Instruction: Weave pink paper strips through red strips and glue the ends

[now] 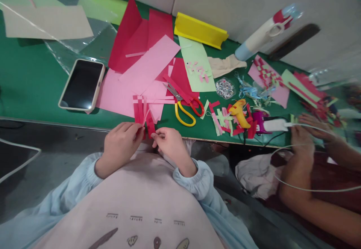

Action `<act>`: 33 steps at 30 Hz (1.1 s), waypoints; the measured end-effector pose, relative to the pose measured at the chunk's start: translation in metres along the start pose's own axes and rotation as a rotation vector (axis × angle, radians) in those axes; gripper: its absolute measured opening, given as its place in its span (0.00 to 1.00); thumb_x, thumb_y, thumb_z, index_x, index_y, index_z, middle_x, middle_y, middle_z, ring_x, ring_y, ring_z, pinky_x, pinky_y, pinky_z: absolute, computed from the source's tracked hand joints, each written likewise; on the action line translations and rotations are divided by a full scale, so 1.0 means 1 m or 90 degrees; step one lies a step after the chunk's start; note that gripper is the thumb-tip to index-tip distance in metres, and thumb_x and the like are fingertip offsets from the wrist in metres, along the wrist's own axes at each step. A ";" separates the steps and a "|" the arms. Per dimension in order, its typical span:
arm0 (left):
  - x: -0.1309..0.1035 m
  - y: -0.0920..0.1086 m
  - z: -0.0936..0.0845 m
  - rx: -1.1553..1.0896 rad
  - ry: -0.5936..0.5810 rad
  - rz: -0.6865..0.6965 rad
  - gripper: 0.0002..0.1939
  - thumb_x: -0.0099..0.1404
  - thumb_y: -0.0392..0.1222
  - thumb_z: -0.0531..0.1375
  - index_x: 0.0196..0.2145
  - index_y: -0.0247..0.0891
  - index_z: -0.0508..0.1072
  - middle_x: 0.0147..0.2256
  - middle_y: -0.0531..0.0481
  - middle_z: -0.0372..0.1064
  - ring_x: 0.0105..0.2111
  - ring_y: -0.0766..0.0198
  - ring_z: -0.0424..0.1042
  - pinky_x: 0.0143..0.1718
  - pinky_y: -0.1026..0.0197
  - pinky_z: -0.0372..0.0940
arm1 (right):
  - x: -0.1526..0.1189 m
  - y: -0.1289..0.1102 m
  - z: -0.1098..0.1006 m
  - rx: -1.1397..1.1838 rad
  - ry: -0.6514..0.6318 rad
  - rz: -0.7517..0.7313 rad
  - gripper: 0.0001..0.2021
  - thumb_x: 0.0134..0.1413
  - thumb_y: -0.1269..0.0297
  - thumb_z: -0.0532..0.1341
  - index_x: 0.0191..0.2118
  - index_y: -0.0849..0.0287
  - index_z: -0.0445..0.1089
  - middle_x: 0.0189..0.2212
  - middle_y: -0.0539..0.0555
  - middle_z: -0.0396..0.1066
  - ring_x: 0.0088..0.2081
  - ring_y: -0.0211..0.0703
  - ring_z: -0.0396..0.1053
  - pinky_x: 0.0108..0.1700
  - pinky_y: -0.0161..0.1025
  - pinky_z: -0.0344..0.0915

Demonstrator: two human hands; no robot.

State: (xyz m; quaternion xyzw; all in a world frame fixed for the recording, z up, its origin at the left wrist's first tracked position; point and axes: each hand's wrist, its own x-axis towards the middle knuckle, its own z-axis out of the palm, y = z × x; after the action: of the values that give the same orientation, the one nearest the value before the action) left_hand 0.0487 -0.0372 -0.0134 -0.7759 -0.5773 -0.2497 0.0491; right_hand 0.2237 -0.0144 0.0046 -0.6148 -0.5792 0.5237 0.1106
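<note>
Red and pink paper strips point(138, 112), partly woven across each other, lie at the table's front edge. My left hand point(122, 144) pinches a thin pink paper strip point(146, 114) near their left side. With thumb and forefinger, my right hand point(170, 144) grips the lower end of a red paper strip point(151, 129). Pink paper sheets point(113, 93) lie under and behind the weave. Just right of it rest scissors point(184, 113) with one yellow and one red handle, blades pointing back left.
A phone point(81, 85) lies at left. Paper scraps point(221, 119), a yellow glue gun point(239, 113), a tub of small beads point(225, 88) and a bottle point(265, 35) are to the right. A co-worker's hands point(307, 130) are at far right, beside a white cable point(310, 126).
</note>
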 end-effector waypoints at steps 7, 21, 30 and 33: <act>0.001 0.001 -0.002 0.003 0.011 0.015 0.06 0.66 0.37 0.59 0.32 0.36 0.75 0.30 0.48 0.77 0.30 0.59 0.75 0.29 0.59 0.64 | 0.008 0.008 -0.009 0.159 -0.018 -0.005 0.10 0.62 0.60 0.56 0.32 0.59 0.69 0.19 0.47 0.72 0.14 0.30 0.61 0.19 0.29 0.54; 0.006 0.002 -0.008 0.041 -0.072 0.074 0.12 0.69 0.47 0.59 0.31 0.37 0.73 0.30 0.48 0.75 0.30 0.59 0.73 0.29 0.57 0.60 | 0.016 -0.007 -0.050 0.211 0.012 -0.042 0.11 0.58 0.64 0.57 0.26 0.61 0.67 0.11 0.42 0.57 0.14 0.27 0.50 0.18 0.28 0.47; 0.010 0.006 -0.008 0.026 -0.135 0.023 0.14 0.70 0.45 0.57 0.28 0.39 0.73 0.27 0.47 0.73 0.30 0.58 0.71 0.27 0.56 0.56 | 0.024 -0.014 -0.079 0.165 -0.098 -0.010 0.12 0.61 0.64 0.56 0.27 0.63 0.68 0.12 0.40 0.52 0.13 0.26 0.45 0.17 0.27 0.41; 0.012 0.007 -0.009 0.037 -0.133 0.037 0.14 0.70 0.43 0.56 0.28 0.39 0.74 0.28 0.48 0.73 0.30 0.58 0.72 0.28 0.56 0.57 | 0.029 -0.019 -0.090 0.147 -0.131 -0.004 0.14 0.63 0.63 0.56 0.27 0.63 0.68 0.11 0.40 0.50 0.13 0.26 0.44 0.16 0.27 0.40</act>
State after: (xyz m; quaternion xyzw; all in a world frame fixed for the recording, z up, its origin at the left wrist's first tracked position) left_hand 0.0544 -0.0326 0.0010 -0.8123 -0.5637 -0.1488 0.0185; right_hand 0.2757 0.0577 0.0427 -0.5396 -0.5251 0.6467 0.1223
